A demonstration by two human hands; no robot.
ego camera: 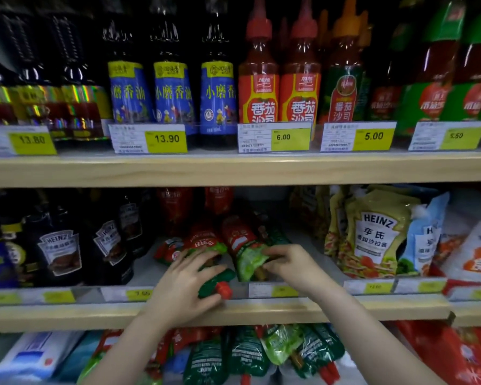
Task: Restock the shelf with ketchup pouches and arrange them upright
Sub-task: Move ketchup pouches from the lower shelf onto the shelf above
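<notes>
Middle shelf (233, 309), frame centre | ketchup pouches (233, 240) lying flat, none upright yet | left hand (184, 284) grips capped pouch (215, 284); right hand (286, 262) pinches neighbouring pouch (247, 257) | standing-up remains; early stage

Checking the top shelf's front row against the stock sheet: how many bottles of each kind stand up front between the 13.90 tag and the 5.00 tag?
Blue-label dark bottles: 3
Red-cap tomato sauce bottles with orange-red labels: 2
Orange-cap tomato sauce bottle with a green and red label: 1
Total: 6
More bottles behind them are too dark to count.
</notes>
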